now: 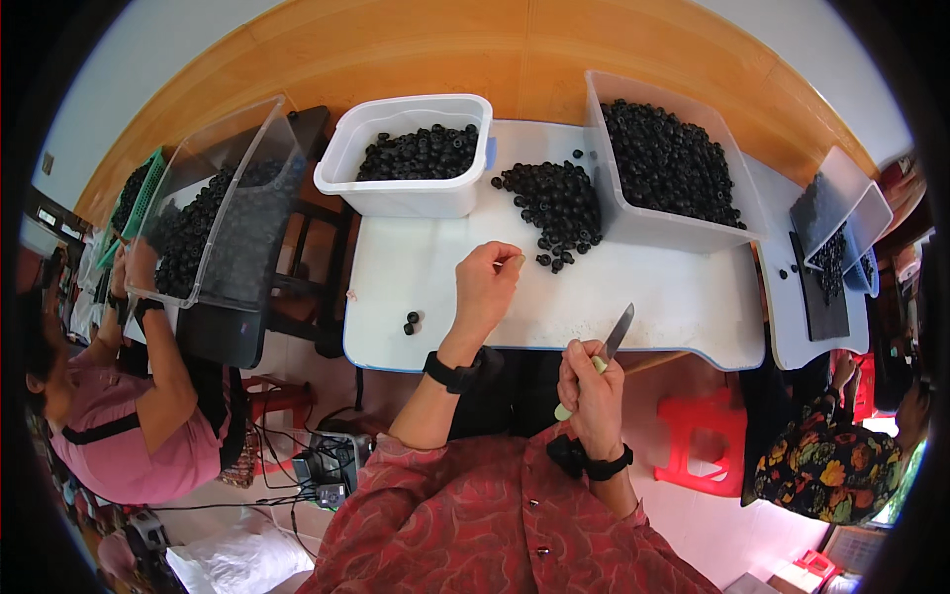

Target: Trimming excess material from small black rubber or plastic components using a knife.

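My right hand (595, 388), over the table's front edge, is wrapped round the pale green handle of a small knife (620, 331). Its blade points up and away from me. My left hand (487, 285) is above the white table (416, 267), thumb and fingers pinched together. Whatever they hold, if anything, is too small or hidden to make out. Just beyond that hand lies a loose pile of small black ring-like pieces (556, 203). Two or three more black pieces (411, 323) sit near the table's front left.
A white tub (404, 198) of black pieces stands at the back left, and a larger translucent bin (673, 230), fuller, at the back right. One person (148, 426) works at a dark table on the left; another (831, 455) sits at the right. A red stool (701, 436) stands below.
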